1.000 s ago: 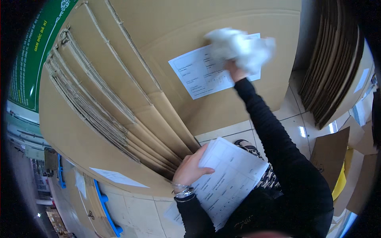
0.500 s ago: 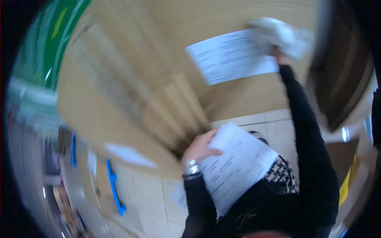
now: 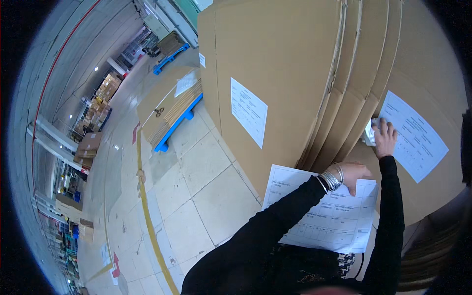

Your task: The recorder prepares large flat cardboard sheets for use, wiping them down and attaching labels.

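Observation:
My right hand (image 3: 386, 140) presses a crumpled white cloth (image 3: 368, 133) against the left edge of a printed sheet (image 3: 415, 137) lying on a brown cardboard panel (image 3: 418, 73). Most of the cloth is hidden by the fingers. Lower down, my left hand (image 3: 353, 175), with silver bracelets at the wrist, grips the top edge of several loose printed sheets (image 3: 339, 221) held in front of my body. Its thumb lies over the paper and its fingers point right, towards the cardboard. The left forearm covers part of those sheets.
Tall cardboard panels (image 3: 280, 44) stand folded beside me, one bearing another printed sheet (image 3: 248, 110). To the left, flat cardboard with scissors (image 3: 159, 112) on it lies on a blue pallet (image 3: 179, 120). A yellow line (image 3: 147, 211) runs along the tiled floor.
The view has swung left, showing more of the hall. My right hand has moved from the sheet's far right end to its left edge with the cloth. My left hand still has the sheets.

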The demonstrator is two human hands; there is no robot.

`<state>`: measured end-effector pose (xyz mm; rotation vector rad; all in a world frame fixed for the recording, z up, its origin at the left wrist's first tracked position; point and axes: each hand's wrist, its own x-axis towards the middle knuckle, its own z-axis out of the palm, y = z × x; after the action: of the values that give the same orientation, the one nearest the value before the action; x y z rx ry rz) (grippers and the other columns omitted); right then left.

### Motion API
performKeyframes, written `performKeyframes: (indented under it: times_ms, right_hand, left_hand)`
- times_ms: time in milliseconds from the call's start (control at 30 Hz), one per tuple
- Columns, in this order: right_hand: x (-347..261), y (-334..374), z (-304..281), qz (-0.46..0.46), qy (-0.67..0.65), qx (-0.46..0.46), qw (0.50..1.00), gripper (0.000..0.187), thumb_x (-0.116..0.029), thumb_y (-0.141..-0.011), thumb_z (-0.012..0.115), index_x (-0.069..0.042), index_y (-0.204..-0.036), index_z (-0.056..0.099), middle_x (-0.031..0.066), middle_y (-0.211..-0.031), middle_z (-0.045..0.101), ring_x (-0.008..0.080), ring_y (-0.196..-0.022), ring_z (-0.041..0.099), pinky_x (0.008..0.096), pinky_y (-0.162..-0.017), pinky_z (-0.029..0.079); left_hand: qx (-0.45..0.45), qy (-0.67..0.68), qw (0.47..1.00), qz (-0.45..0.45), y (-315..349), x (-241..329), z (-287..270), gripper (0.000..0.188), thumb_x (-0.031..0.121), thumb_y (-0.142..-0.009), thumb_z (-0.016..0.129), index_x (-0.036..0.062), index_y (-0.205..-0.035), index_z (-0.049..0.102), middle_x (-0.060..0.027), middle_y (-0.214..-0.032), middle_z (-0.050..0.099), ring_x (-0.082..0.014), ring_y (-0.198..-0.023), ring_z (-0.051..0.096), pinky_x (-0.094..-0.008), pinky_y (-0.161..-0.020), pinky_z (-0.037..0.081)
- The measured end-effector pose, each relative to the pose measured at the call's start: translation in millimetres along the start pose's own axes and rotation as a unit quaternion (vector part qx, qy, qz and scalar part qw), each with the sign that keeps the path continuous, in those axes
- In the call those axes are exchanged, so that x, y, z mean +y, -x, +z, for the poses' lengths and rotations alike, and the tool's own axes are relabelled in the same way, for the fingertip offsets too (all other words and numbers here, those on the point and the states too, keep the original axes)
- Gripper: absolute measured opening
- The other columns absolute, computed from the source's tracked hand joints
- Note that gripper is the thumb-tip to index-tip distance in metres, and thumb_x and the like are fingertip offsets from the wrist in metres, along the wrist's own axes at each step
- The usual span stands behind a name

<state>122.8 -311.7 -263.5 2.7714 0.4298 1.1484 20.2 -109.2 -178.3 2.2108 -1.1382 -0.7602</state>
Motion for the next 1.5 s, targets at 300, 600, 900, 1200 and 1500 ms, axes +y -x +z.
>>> performKeyframes:
  times_ms: [300, 600, 900, 1200, 1500]
  right_hand:
    - [61.9, -116.5, -58.9, 0.085, -0.023, 0.213, 0.973, 0.050, -0.023, -0.064, 0.069, -0.024, -0.112, 0.058, 0.0090, -0.123, 0.050, 0.0316, -0.108, 0.047, 0.0458, -0.082, 0.040]
    - [-1.8, 99.1, 54.9, -0.060, -0.077, -0.134, 0.986, 0.023, -0.025, -0.074, 0.059, -0.024, -0.097, 0.062, 0.0049, -0.120, 0.051, 0.0256, -0.111, 0.046, 0.0490, -0.087, 0.040]
    - [32.5, 379.7, -10.2, 0.357, -0.230, -0.525, 0.738, 0.070, -0.032, -0.059, 0.077, -0.010, -0.121, 0.052, 0.0127, -0.124, 0.048, 0.0357, -0.121, 0.040, 0.0474, -0.101, 0.033]
    - [113.2, 399.5, -130.8, 0.518, -0.155, -0.283, 0.792, 0.076, -0.013, -0.059, 0.081, -0.004, -0.126, 0.048, 0.0201, -0.124, 0.049, 0.0358, -0.118, 0.044, 0.0427, -0.101, 0.036]
    - [290.1, 199.0, -188.4, 0.482, -0.296, 0.247, 0.787, 0.067, -0.017, -0.082, 0.068, 0.002, -0.137, 0.034, 0.0160, -0.137, 0.040, 0.0195, -0.124, 0.040, 0.0313, -0.103, 0.031]
  left_hand:
    - [0.260, -0.066, 0.958, -0.100, 109.8, -5.6, -14.7, 0.069, 0.021, -0.080, 0.068, 0.0016, -0.137, 0.034, -0.0213, -0.136, 0.041, -0.0334, -0.128, 0.038, -0.0369, -0.105, 0.031]
    - [0.423, -0.108, 0.889, -0.141, 154.8, -4.2, -7.7, 0.060, 0.012, -0.076, 0.072, -0.0016, -0.128, 0.046, -0.0218, -0.133, 0.044, -0.0348, -0.126, 0.040, -0.0409, -0.102, 0.033]
    - [0.555, -0.355, 0.752, -0.015, 144.6, 35.0, -174.7, 0.057, 0.010, -0.078, 0.069, -0.0008, -0.129, 0.045, -0.0182, -0.135, 0.044, -0.0338, -0.128, 0.039, -0.0402, -0.104, 0.032]
    - [0.460, -0.379, 0.794, 0.120, -30.4, 130.7, -422.9, 0.063, 0.052, -0.090, 0.042, 0.0005, -0.126, 0.049, -0.0204, -0.131, 0.047, -0.0354, -0.127, 0.039, -0.0396, -0.105, 0.030]
    - [0.419, -0.306, 0.853, -0.051, -90.4, 151.3, -418.9, 0.082, 0.075, -0.082, 0.025, 0.0093, -0.120, 0.058, -0.0182, -0.124, 0.055, -0.0323, -0.120, 0.047, -0.0378, -0.102, 0.032]
